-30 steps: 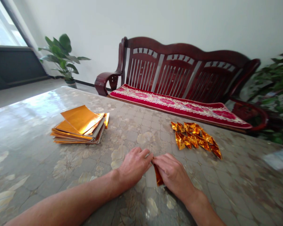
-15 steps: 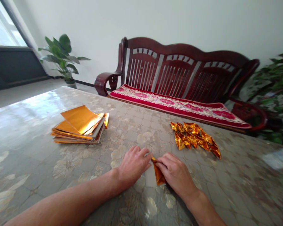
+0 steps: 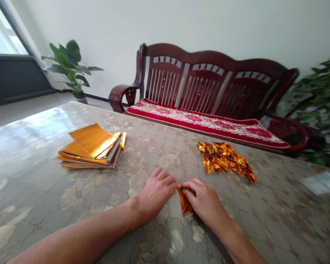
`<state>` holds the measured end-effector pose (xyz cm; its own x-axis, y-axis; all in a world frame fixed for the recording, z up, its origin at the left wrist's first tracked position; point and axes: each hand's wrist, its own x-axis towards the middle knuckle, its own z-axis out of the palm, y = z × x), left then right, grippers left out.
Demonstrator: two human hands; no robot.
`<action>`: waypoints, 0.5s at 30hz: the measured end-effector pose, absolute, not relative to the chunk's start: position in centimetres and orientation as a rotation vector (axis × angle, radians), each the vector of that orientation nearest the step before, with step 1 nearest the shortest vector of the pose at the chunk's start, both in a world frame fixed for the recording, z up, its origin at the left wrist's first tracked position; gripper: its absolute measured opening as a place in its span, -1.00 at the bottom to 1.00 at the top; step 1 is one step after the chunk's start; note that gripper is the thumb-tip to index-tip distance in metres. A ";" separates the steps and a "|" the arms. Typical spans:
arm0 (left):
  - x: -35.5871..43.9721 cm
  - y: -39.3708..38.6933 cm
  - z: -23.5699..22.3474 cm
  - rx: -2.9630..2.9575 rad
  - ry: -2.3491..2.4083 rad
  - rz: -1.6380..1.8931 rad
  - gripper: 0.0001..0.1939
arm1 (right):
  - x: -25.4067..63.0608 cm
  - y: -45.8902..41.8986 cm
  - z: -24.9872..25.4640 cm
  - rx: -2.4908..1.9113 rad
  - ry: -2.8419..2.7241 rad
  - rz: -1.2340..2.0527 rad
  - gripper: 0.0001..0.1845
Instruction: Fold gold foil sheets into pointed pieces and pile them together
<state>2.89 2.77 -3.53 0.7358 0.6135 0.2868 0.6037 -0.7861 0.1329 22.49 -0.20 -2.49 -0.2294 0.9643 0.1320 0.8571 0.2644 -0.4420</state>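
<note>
A small folded piece of gold foil paper (image 3: 185,205) lies on the table between my hands, its top narrow and its lower end wider. My right hand (image 3: 205,200) pinches its upper right edge between thumb and bent fingers. From the other side, my left hand (image 3: 158,190) has its fingers together on the paper's top left corner; its thumb is mostly hidden. To the left is an uneven stack of gold foil sheets (image 3: 95,141). Several finished folded gold foil pieces (image 3: 222,163) with pointed ends sit in rows beyond my right hand.
The table (image 3: 143,242) has a glossy, flower-patterned cover. Behind it stands a dark wooden bench (image 3: 192,84) with a red floral cushion (image 3: 194,118). A clear plastic packet (image 3: 322,182) lies at the right edge. Potted plants (image 3: 71,68) flank the bench.
My left fingers have closed in on the top of the folded paper, where a small gap showed before. My right hand keeps its pinch. The view has shifted slightly.
</note>
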 end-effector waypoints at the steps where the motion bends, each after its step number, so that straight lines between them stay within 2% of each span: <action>1: 2.9 2.8 -3.6 2.895 1.023 0.500 -0.91 | 22.6 -0.1 -2.4 -1.681 -2.150 0.423 -0.83; 6: 2.9 2.6 -3.7 2.896 1.061 0.510 -0.90 | 22.9 -0.2 -1.7 -1.795 -2.139 0.461 -0.90; 15: 2.9 2.6 -3.6 2.938 1.004 0.507 -0.94 | 22.9 -0.3 -1.1 -1.812 -2.194 0.427 -0.86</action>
